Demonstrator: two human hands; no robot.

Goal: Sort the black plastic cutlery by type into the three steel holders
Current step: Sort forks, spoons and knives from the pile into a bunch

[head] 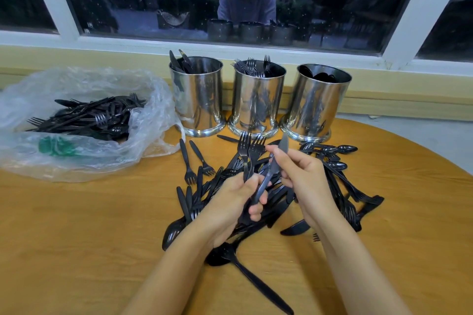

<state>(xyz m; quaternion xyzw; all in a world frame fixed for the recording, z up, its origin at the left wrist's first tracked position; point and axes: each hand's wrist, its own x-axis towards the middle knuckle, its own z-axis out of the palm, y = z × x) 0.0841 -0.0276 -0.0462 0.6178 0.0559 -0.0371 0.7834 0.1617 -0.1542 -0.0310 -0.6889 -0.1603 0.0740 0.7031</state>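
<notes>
Sorting is in progress: the left hand (230,199) grips two forks (249,148) by their handles, tines up. The right hand (304,176) pinches a knife (275,166) high on the shaft, just below the blade, which points up and away. The knife's handle runs down across the left fingers; whether the left hand also clamps it cannot be told from this view. Both hands hang above the loose pile (340,181) of mixed cutlery on the wooden table (76,238), just in front of three steel holders standing in a row. The left holder (197,100) contains knives, the middle holder (257,102) forks, and the right holder (317,105) spoons. A clear plastic bag (143,151) at the far left holds further unsorted pieces. Handling notes, as judged: each piece is very light, thin and moderately stiff, with a glossy surface likely to slide between dry fingers. Tines can snag one another in the pile and may snap if levered. Take hold at the handle or the neck, not at the tines or blade edge, and lift straight out of the tangle rather than twisting. Align bundles of like pieces head-up before release so that they drop handle-first into the holder. On that basis the knife belongs in the left holder and the forks in the middle holder. The holders appear heavy enough to stay put, but a reaching forearm could tip one.
</notes>
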